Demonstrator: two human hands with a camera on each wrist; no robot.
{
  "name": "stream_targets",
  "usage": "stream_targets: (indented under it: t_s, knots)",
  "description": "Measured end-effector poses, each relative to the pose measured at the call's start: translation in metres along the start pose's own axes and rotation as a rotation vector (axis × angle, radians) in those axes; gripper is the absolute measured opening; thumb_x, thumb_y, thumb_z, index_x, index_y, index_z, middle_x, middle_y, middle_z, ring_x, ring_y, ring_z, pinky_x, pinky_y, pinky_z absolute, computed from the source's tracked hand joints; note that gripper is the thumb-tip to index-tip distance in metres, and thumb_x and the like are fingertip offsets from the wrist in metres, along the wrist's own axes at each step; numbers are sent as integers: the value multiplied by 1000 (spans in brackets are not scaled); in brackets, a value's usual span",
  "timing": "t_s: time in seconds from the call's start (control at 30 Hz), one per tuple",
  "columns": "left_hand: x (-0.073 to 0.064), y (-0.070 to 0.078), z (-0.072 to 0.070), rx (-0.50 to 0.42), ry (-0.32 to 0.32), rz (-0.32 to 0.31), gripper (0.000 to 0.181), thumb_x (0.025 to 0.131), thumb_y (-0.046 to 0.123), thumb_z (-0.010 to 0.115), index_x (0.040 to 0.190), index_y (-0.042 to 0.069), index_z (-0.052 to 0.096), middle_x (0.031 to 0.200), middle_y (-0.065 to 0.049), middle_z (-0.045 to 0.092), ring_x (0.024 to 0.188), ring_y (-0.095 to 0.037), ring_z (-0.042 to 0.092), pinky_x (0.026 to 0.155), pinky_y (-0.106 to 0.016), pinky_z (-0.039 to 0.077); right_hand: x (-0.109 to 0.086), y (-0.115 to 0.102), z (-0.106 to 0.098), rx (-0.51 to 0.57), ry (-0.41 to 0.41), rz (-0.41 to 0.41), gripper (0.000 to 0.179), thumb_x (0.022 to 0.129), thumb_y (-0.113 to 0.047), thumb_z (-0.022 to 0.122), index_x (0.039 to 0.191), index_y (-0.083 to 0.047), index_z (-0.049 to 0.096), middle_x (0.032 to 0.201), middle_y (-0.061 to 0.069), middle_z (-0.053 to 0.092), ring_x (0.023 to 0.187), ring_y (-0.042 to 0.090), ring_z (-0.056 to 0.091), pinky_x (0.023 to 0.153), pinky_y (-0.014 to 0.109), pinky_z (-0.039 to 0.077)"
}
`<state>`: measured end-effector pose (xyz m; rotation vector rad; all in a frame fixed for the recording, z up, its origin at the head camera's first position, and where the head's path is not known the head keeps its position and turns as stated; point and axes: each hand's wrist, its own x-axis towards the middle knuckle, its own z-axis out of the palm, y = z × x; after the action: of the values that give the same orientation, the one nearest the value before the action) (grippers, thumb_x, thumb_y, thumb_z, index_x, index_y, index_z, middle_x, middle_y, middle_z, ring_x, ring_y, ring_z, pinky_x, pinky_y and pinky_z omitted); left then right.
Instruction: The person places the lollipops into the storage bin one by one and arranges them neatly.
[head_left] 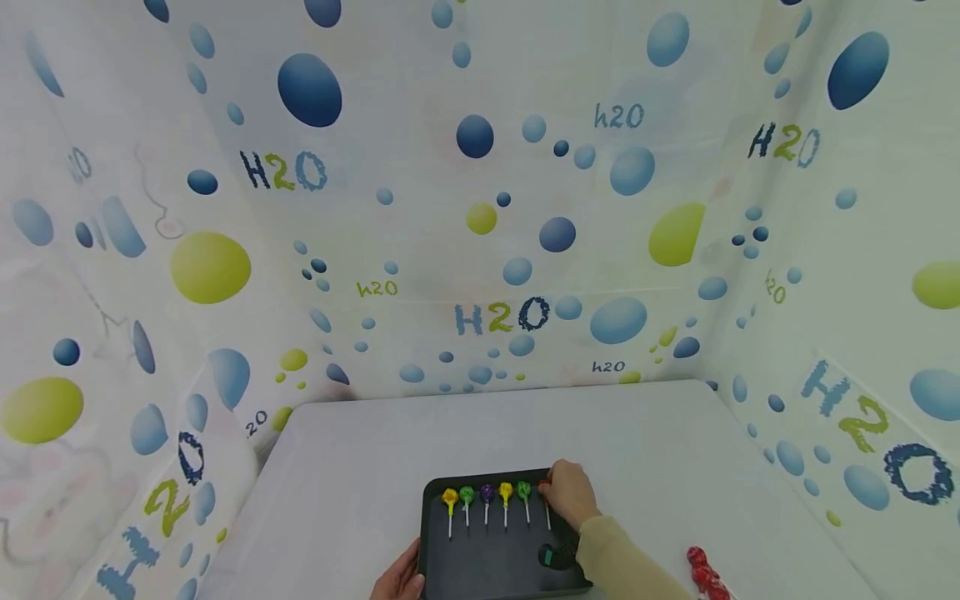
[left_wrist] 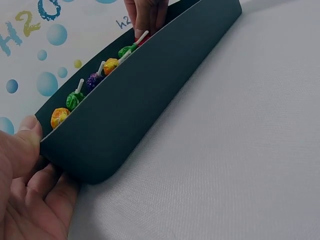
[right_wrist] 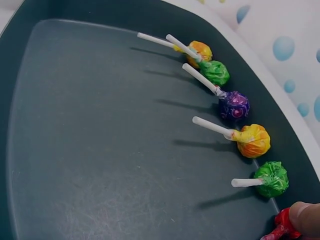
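Observation:
A dark tray (head_left: 480, 567) sits on the white table, with a row of wrapped lollipops along its far wall. From the left they run yellow (head_left: 450, 497), green (head_left: 467, 495), purple (head_left: 487, 493), yellow (head_left: 506, 491) and green (head_left: 523, 490). At the row's right end my right hand (head_left: 572, 493) pinches a red lollipop (right_wrist: 282, 225) by its wrapped head, its stick pointing toward me. My left hand (left_wrist: 30, 185) grips the tray's left side, thumb on the rim and fingers curled beneath.
Several red-wrapped lollipops (head_left: 705, 573) lie on the table (head_left: 360, 467) right of the tray. A small black object with a green patch (head_left: 557, 557) shows beside the right sleeve (head_left: 622, 558). Bubble-printed curtains (head_left: 420, 250) surround the table at the back and sides.

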<state>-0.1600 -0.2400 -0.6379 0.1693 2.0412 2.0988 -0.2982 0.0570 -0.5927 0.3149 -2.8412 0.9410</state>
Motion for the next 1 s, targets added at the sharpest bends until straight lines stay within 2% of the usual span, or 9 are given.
stream_targets:
  t_s: [0.37, 0.5, 0.7, 0.83, 1.0]
  knots:
    - [-1, 0, 0, -8, 1, -2, 73, 100, 19, 51, 139, -24, 7, 145, -43, 11, 135, -50, 22, 103, -27, 45, 0, 1, -3, -2, -7, -21, 33, 82, -10, 73, 52, -10, 61, 42, -7, 47, 40, 9, 43, 37, 20, 34]
    - [0, -1, 1, -12, 12, -6, 73, 99, 18, 52, 139, -24, 8, 145, -43, 12, 134, -51, 22, 103, -29, 45, 0, 1, -4, -12, 0, -20, 28, 81, -11, 73, 55, -9, 63, 44, -6, 50, 41, 9, 44, 38, 21, 35]
    - [-1, 2, 2, 14, 19, -24, 74, 99, 19, 53, 139, -24, 9, 145, -42, 13, 134, -52, 21, 103, -29, 45, -2, 1, -16, -6, 35, -31, 12, 78, -13, 77, 74, -3, 71, 66, 4, 66, 56, 15, 58, 47, 30, 51]
    - [-1, 4, 2, 23, 12, -34, 75, 98, 20, 54, 139, -24, 9, 145, -42, 13, 134, -52, 21, 103, -30, 45, -6, 6, -31, 25, 18, -73, 17, 79, -14, 76, 89, 0, 73, 84, 10, 71, 74, 23, 66, 61, 37, 59]
    - [-2, 5, 3, 58, 22, -23, 70, 99, 15, 52, 140, -23, 10, 145, -42, 14, 134, -52, 22, 103, -29, 45, -14, 20, -57, 62, -48, -84, 24, 81, -15, 75, 101, -1, 72, 93, 7, 71, 83, 20, 67, 70, 37, 60]
